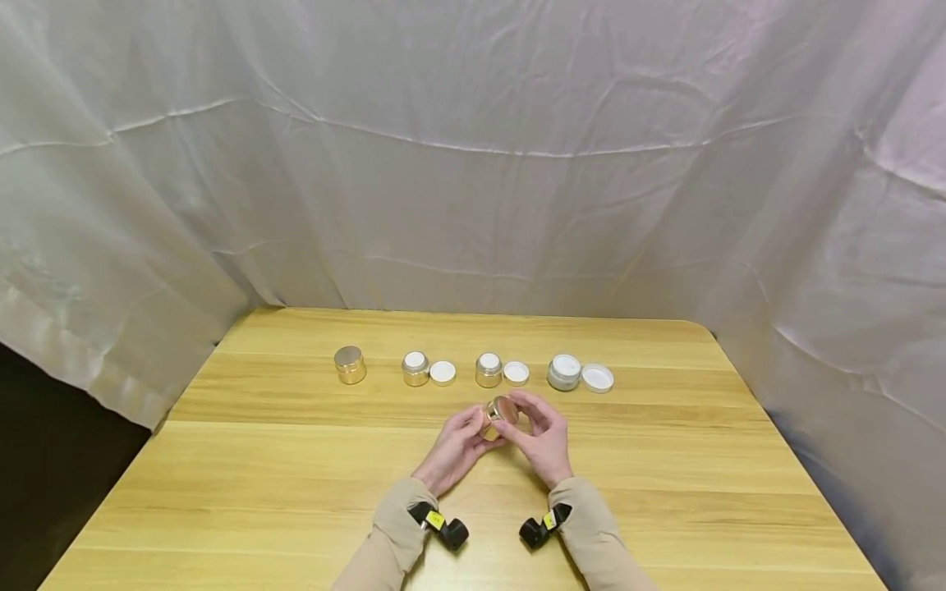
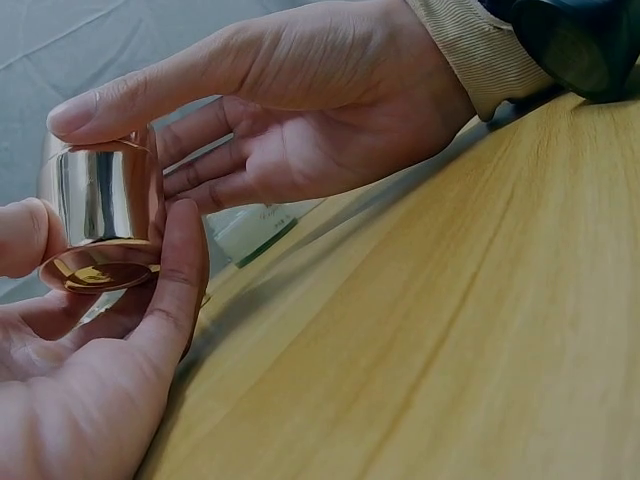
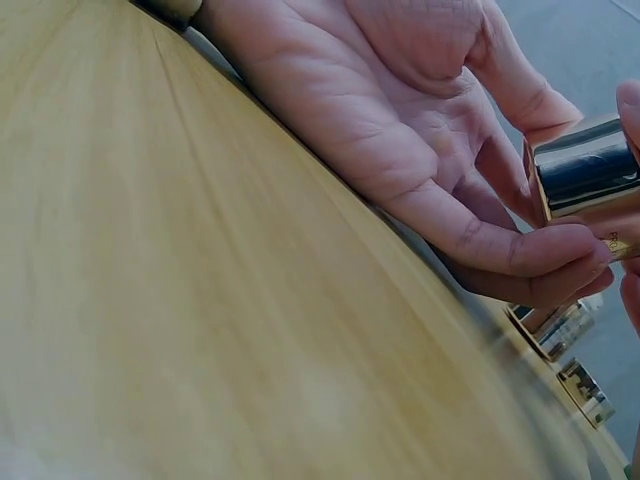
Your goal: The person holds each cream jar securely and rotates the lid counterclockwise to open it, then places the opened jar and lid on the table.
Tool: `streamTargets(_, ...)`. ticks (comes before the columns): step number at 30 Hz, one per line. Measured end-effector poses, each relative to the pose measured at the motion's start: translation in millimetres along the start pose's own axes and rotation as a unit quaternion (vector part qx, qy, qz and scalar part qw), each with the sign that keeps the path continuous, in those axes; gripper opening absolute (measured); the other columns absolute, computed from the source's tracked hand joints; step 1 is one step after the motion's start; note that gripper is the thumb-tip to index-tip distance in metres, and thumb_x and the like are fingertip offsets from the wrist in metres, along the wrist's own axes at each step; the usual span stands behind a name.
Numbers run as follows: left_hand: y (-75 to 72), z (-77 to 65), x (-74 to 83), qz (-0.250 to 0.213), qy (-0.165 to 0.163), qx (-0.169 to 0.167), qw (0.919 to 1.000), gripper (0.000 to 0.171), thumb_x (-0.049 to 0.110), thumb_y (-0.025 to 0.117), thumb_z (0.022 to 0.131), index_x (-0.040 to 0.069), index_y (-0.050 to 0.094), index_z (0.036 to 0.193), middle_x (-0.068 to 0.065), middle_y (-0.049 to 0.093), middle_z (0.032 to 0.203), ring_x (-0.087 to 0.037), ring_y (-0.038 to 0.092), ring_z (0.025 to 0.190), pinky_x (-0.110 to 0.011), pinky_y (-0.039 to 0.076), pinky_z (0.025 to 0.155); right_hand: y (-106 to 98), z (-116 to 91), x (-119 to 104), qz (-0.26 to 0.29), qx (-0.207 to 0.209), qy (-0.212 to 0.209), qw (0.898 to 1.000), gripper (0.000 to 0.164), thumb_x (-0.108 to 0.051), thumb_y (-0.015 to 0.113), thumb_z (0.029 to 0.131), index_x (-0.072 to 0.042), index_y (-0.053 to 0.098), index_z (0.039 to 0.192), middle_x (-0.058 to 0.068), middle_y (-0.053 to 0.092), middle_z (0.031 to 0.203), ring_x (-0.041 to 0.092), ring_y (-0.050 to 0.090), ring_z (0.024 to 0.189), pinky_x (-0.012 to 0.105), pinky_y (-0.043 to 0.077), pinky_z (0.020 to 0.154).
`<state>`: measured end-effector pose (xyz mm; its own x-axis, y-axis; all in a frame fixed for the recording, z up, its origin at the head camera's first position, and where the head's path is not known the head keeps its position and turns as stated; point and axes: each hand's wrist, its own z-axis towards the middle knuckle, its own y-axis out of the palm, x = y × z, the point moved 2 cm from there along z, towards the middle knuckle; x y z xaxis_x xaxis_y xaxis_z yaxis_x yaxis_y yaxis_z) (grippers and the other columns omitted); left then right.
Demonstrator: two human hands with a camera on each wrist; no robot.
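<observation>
Person's L hand [image 1: 452, 451] & R hand [image 1: 545, 439] are holding 1 gold jar [image 2: 98, 198]; 4 more jars [image 1: 489, 373] are standing on tabletop [image 1: 281, 492].

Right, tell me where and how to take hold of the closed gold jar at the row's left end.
I'd pinch the closed gold jar across its round side wall, coming from above: it stands upright, free on every side.

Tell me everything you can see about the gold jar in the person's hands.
The jar is round, glossy and gold, metal-looking, with mirror-like sides. Its flat lid seems to be on. Held tilted above the table, it is gripped lower down by the left hand and at the lid by the right hand. Tiny marks on it are too small to read.
</observation>
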<state>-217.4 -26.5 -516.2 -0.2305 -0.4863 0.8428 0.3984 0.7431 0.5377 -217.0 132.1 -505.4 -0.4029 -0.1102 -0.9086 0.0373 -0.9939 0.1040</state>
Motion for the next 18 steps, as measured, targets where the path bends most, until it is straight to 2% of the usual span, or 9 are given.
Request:
streamTargets(5, -0.2, 0.7, 0.6, 0.004, -0.013, 0.000, 0.9999, 0.052, 0.017, 0.037, 0.109, -0.016, 0.027, 0.149, -0.029, 0.035, 0.155, -0.011, 0.059, 0.120, -0.030, 0.053, 0.109, 2.0, -0.3, 0.6, -0.010, -0.001, -0.008, 1.000, 0.056, 0.017, 0.078, 0.071, 0.015, 0.059, 0.123, -0.004, 0.072, 0.116, 0.004, 0.067, 0.108, 0.017, 0.051, 0.106)
streamTargets(9, 0.3, 0.7, 1.6, 0.001, -0.020, 0.002, 0.9998, 0.051, 0.013, 0.033, 0.109, -0.016, 0.023, 0.150, -0.034, 0.025, 0.157, -0.010, 0.060, 0.117, -0.027, 0.054, 0.105, 3.7, -0.7, 0.5, -0.014, -0.004, -0.006, 1.000, 0.055, 0.017, 0.078, 0.071, 0.014, 0.060, 0.123, -0.008, 0.071, 0.117, 0.002, 0.066, 0.109, 0.016, 0.050, 0.107)
streamTargets(13, 1.1, 0.8, 2.7, -0.004, -0.020, 0.003, 0.9998, 0.050, 0.011, 0.030, 0.109, -0.016, 0.021, 0.150, -0.034, 0.028, 0.156, -0.010, 0.060, 0.116, -0.026, 0.055, 0.103, 4.3, -1.3, 0.5, -0.011, -0.008, -0.008, 1.000, 0.055, 0.018, 0.077, 0.072, 0.013, 0.059, 0.124, -0.011, 0.070, 0.118, 0.001, 0.065, 0.111, 0.015, 0.049, 0.108)
streamTargets(18, 1.4, 1.5, 2.2, -0.012, -0.017, 0.011, 0.9997, 0.048, 0.009, 0.030, 0.109, -0.018, 0.023, 0.148, -0.025, 0.041, 0.149, -0.011, 0.061, 0.116, -0.027, 0.055, 0.103, 4.5, -2.0, 0.9, 0.001, -0.018, -0.026, 0.999, 0.055, 0.019, 0.075, 0.073, 0.017, 0.056, 0.124, -0.015, 0.070, 0.119, 0.001, 0.064, 0.113, 0.016, 0.048, 0.109)
